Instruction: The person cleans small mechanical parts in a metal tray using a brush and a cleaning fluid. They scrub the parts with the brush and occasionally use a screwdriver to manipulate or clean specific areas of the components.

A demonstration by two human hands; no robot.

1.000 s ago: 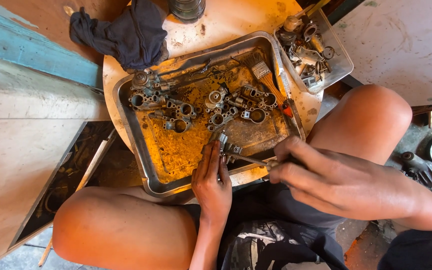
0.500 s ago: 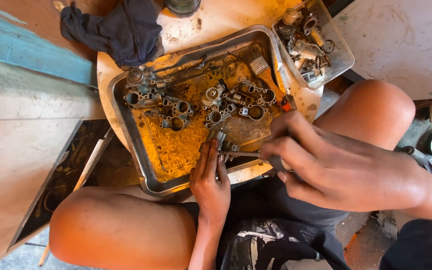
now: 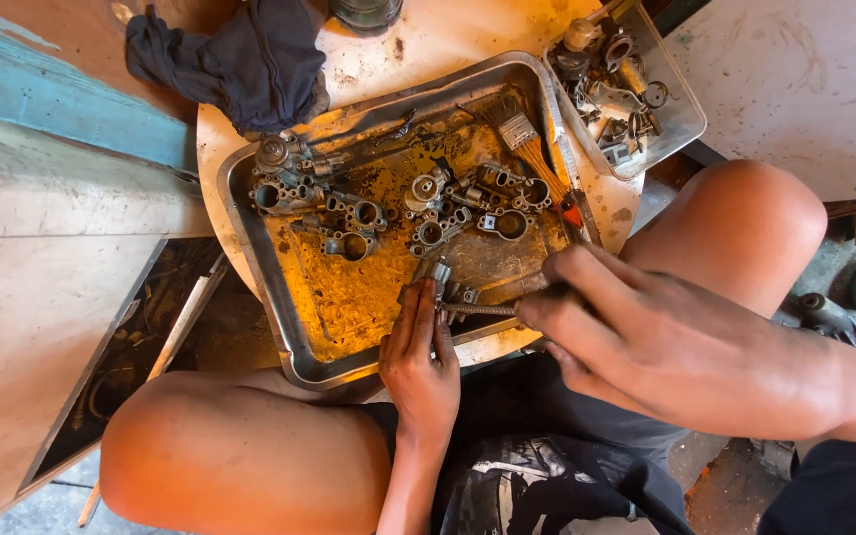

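— While the left hand [image 3: 420, 349] lies flat at the tray's [image 3: 255, 238] near rim, what is under its fingers?

— A small metal part [image 3: 438, 277], pinned against the tray floor. The fingers are stretched out nearly straight and pressed together, so it looks like a steadying press more than a grasp.

— And the right hand [image 3: 646, 347]?

— Its fingers are curled shut around the end of a thin rod [image 3: 478, 310], which runs leftward to the part. I judge the part is held down so the rod can work on it without it sliding in the oily yellow residue.

— Why the tray on the knees' side?

— It keeps the other greasy parts [image 3: 349, 213] and the brush [image 3: 532, 149] within reach and the mess contained. A smaller clear tub [image 3: 681, 119] at upper right holds more bits.

— Any labels or signs?

— None that I can see. A dark rag [image 3: 240, 59] lies on the round board [image 3: 448, 40] above the tray.
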